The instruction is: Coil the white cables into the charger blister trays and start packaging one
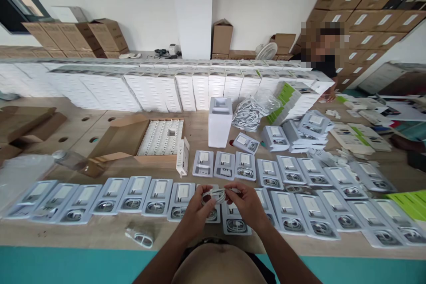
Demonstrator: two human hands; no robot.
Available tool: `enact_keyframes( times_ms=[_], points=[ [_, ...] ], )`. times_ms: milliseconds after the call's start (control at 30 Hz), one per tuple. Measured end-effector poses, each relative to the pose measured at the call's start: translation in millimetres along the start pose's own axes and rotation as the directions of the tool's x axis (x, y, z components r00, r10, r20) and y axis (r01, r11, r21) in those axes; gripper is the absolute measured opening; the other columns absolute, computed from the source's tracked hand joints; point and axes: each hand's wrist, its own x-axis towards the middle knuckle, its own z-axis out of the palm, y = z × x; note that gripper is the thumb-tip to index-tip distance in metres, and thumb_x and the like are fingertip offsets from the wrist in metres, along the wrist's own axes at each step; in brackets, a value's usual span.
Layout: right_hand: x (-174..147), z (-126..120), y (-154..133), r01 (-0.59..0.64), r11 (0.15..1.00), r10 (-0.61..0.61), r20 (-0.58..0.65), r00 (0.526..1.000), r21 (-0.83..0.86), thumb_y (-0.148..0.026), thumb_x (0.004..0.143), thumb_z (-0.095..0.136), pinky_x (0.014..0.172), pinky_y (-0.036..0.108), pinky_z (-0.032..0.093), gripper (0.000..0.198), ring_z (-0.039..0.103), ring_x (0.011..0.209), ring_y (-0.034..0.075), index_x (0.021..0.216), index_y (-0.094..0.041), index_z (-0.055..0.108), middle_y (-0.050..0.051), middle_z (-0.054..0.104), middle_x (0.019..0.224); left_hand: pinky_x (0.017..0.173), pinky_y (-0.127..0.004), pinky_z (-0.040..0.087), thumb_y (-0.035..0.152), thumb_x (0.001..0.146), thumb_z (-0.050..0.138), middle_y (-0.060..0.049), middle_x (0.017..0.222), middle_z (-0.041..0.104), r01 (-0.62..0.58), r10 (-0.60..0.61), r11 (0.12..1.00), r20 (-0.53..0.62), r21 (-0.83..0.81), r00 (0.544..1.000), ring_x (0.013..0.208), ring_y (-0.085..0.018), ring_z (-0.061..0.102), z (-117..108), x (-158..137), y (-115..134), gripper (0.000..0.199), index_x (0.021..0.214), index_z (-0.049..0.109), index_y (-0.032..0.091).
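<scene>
A coiled white charging cable (pixel 217 196) is held up between my two hands over a row of plastic trays. My left hand (pixel 199 207) has its fingers closed around the left side of the coil. On the other side, my right hand (pixel 248 206) pinches the cable close to one end. Just below them lies a grey-white tray (pixel 236 226) with a cable coil in it, partly covered by my right hand. To the left, another tray (pixel 157 197) carries a white charger block and a coiled cable. A loose bagged cable (pixel 140 237) rests near the table's front edge.
Behind the trays stand a stack of empty trays (pixel 219 128), a heap of cables (pixel 249 113) and an open carton of white chargers (pixel 161 137). White boxes (pixel 149 91) form a long wall at the back. A co-worker (pixel 328 66) is at the far right.
</scene>
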Motion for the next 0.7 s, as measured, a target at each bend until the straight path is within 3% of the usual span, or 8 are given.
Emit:
enact_keyframes(
  times_ms=[133, 200, 267, 367, 467, 567, 700],
  points=[
    [-2.6, 3.3, 0.2, 0.049, 0.997, -0.049, -0.003, 0.999, -0.065, -0.038, 0.083, 0.061, 0.063, 0.030, 0.050, 0.022, 0.062, 0.066, 0.018, 0.090, -0.019, 0.070, 0.002, 0.067, 0.069, 0.048, -0.022, 0.035, 0.048, 0.088, 0.052, 0.000, 0.070, 0.056, 0.134, -0.118, 0.987, 0.157, -0.090, 0.981, 0.057, -0.011, 0.052, -3.3, 0.7, 1.3, 0.037, 0.102, 0.057, 0.015],
    [-1.8, 1.4, 1.5, 0.086, 0.981, -0.082, 0.031, 0.996, -0.175, -0.037, 0.085, 0.058, 0.064, 0.030, 0.049, 0.021, 0.063, 0.068, 0.019, 0.090, -0.020, 0.071, 0.004, 0.069, 0.075, 0.047, -0.022, 0.036, 0.049, 0.086, 0.055, -0.001, 0.073, 0.059, 0.149, -0.135, 0.985, 0.150, -0.084, 0.979, 0.059, -0.012, 0.056, -5.3, 0.5, 1.2, 0.035, 0.094, 0.059, 0.015],
    [-0.9, -1.2, 1.8, 0.162, 0.922, -0.145, 0.076, 0.987, -0.351, -0.034, 0.087, 0.055, 0.066, 0.032, 0.047, 0.020, 0.063, 0.072, 0.020, 0.090, -0.022, 0.071, 0.004, 0.070, 0.080, 0.047, -0.022, 0.036, 0.048, 0.085, 0.056, -0.001, 0.072, 0.060, 0.114, -0.111, 0.993, 0.087, -0.023, 0.990, 0.058, -0.013, 0.057, -7.0, 0.8, -0.2, 0.034, 0.094, 0.060, 0.015],
    [-1.9, -2.9, -0.8, 0.292, 0.764, -0.257, 0.144, 0.956, -0.575, -0.027, 0.086, 0.055, 0.073, 0.033, 0.044, 0.015, 0.061, 0.083, 0.022, 0.085, -0.022, 0.069, 0.005, 0.068, 0.084, 0.050, -0.022, 0.040, 0.046, 0.088, 0.052, -0.001, 0.068, 0.062, 0.045, -0.047, 0.996, 0.031, 0.072, 0.998, 0.059, -0.014, 0.056, -8.7, 1.6, -4.6, 0.034, 0.100, 0.061, 0.016],
    [-5.8, -0.9, -4.9, 0.274, 0.693, -0.237, 0.148, 0.960, -0.666, -0.023, 0.083, 0.056, 0.068, 0.031, 0.040, 0.010, 0.059, 0.078, 0.020, 0.078, -0.022, 0.065, 0.004, 0.065, 0.080, 0.053, -0.024, 0.042, 0.046, 0.089, 0.050, -0.001, 0.068, 0.063, 0.030, -0.035, 0.992, 0.037, 0.124, 0.999, 0.059, -0.015, 0.056, -9.9, 1.6, -8.2, 0.036, 0.107, 0.060, 0.016],
    [-9.0, 1.5, -6.4, 0.150, 0.783, -0.088, 0.132, 0.987, -0.604, -0.024, 0.082, 0.056, 0.056, 0.027, 0.034, 0.009, 0.055, 0.060, 0.016, 0.075, -0.022, 0.061, -0.001, 0.061, 0.064, 0.054, -0.024, 0.043, 0.046, 0.091, 0.046, -0.002, 0.071, 0.065, 0.007, -0.018, 0.982, 0.054, 0.186, 0.998, 0.059, -0.015, 0.056, -11.4, 0.0, -6.9, 0.038, 0.113, 0.059, 0.018],
    [-7.8, 5.7, -4.1, 0.027, 0.944, 0.009, 0.108, 0.994, -0.329, -0.029, 0.083, 0.055, 0.052, 0.025, 0.035, 0.014, 0.054, 0.055, 0.014, 0.072, -0.021, 0.058, -0.003, 0.059, 0.058, 0.053, -0.024, 0.041, 0.045, 0.092, 0.044, 0.000, 0.065, 0.064, -0.045, 0.028, 0.950, 0.060, 0.310, 0.998, 0.052, -0.014, 0.053, -13.1, -2.6, 0.1, 0.040, 0.120, 0.059, 0.020]
  ],
)
